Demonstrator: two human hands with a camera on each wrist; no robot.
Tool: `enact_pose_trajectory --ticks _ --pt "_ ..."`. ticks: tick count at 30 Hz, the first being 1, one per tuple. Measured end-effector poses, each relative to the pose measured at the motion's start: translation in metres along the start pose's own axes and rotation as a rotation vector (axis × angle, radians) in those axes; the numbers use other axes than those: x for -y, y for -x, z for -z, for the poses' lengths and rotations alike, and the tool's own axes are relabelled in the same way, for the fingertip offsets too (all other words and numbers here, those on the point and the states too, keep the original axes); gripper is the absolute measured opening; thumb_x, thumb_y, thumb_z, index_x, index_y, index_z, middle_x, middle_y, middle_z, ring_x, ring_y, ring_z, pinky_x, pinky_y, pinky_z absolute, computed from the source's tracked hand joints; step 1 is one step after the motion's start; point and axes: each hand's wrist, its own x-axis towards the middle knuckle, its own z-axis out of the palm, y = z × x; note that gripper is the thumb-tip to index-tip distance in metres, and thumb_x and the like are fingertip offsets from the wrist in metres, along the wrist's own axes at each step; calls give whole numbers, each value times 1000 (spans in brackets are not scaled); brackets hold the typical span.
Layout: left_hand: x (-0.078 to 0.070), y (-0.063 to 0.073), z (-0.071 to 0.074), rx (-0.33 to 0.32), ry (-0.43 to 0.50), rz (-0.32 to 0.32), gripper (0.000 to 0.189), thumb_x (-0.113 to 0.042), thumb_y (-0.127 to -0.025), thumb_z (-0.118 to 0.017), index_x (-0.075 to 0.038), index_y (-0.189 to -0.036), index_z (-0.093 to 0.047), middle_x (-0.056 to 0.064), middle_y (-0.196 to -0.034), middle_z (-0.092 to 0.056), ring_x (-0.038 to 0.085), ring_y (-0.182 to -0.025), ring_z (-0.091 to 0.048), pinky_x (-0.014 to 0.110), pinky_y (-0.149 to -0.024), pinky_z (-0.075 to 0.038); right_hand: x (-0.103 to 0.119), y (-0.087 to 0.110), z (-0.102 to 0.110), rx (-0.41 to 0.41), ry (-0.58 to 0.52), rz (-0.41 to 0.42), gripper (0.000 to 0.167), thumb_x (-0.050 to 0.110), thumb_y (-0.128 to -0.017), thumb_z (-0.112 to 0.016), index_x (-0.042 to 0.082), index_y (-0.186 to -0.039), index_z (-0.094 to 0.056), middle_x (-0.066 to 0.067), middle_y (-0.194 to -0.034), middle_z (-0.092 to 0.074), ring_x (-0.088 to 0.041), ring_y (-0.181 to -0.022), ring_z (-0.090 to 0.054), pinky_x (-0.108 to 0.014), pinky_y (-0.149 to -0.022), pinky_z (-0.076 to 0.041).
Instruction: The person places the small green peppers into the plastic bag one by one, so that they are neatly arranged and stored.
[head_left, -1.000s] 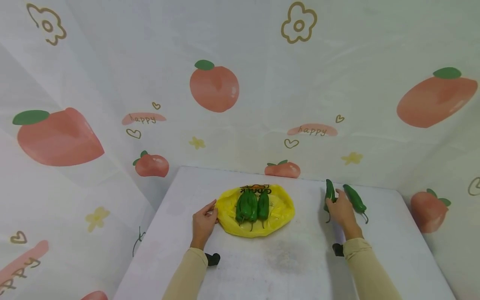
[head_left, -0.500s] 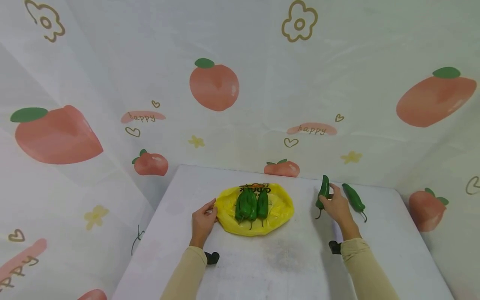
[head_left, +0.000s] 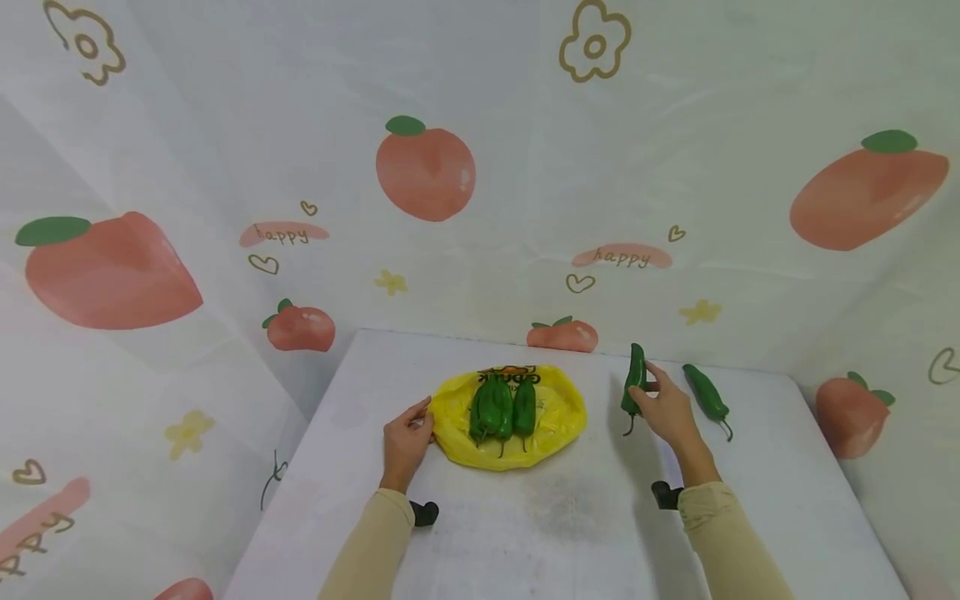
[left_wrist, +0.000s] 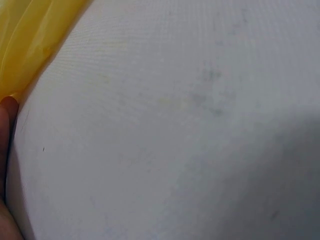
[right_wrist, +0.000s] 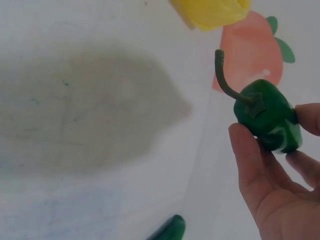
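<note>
A yellow plastic bag (head_left: 558,433) with dark print lies spread on the white table, several green peppers (head_left: 492,408) grouped on its middle. My left hand (head_left: 406,450) pinches the bag's left rim between thumb and fingers; the left wrist view catches only fingertips (left_wrist: 9,107) at the yellow plastic (left_wrist: 35,45). To the right of the bag, my right hand (head_left: 670,412) holds one green pepper (head_left: 634,385) raised over the table, tip up and stem down. The right wrist view shows this pepper's (right_wrist: 265,110) stem end, with thumb and fingers around its body.
Another green pepper (head_left: 705,392) lies on the table (head_left: 795,467) at the back right, beyond the right hand. A white cloth backdrop (head_left: 495,275) printed with fruit rises behind the table and along both sides.
My right hand has lifted the pepper off the table and carried it left, toward the bag. The left hand has stayed at the bag's rim.
</note>
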Motion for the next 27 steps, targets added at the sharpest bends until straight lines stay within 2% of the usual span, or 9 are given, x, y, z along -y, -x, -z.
enact_pose_trajectory --ticks 6,12,21,27 --pt "1 0 -1 -7 4 -9 33 -18 -94 -70 -21 -126 -75 10 -108 -78 9 -61 -67 20 -57 -59 9 5 1 -6 -28 0 72 33 -103 -55 7 -162 -23 -33 -140 -55 -36 -104 -74 -42 -85 -63" --pt "-1 -1 -2 -17 -44 -12 32 -18 -95 -70 -21 -126 -74 9 -107 -78 6 -61 -68 18 -57 -58 21 9 2 -25 -6 27 71 32 -103 -59 9 -162 -26 -31 -139 -58 -40 -111 -71 -42 -84 -64" --pt "-5 1 -1 -11 -28 -10 33 -16 -95 -70 -18 -127 -74 9 -108 -78 6 -62 -67 18 -58 -58 36 13 -2 -42 4 91 67 30 -103 -60 8 -160 -33 -30 -137 -61 -41 -111 -71 -45 -85 -64" --pt "-3 0 -1 -13 -29 -18 32 -17 -95 -69 -20 -127 -74 8 -108 -78 6 -62 -67 19 -57 -58 44 15 -11 -36 -37 132 64 29 -101 -64 8 -157 -39 -29 -132 -64 -40 -106 -73 -38 -78 -65"
